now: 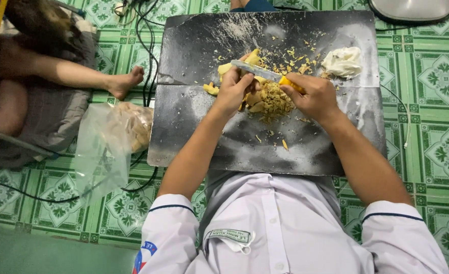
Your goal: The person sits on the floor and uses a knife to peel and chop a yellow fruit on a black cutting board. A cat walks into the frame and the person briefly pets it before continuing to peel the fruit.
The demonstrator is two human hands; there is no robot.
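A dark metal board (234,142) lies on the floor in front of me. At its middle sits a heap of chopped yellow-brown pieces (273,101), with bigger yellow chunks (212,89) around it. My right hand (313,96) grips the yellow handle of a knife (257,71) whose blade points left over the heap. My left hand (234,89) rests on the heap's left side, fingers curled against the chunks just under the blade. Yellow scraps are scattered over the board's far half.
A crumpled white cloth (342,62) lies at the board's far right. A clear plastic bag (110,142) with pale pieces sits left of the board. Another person's leg and foot (125,81) reach in from the left, beside black cables (146,50). The floor is green patterned tile.
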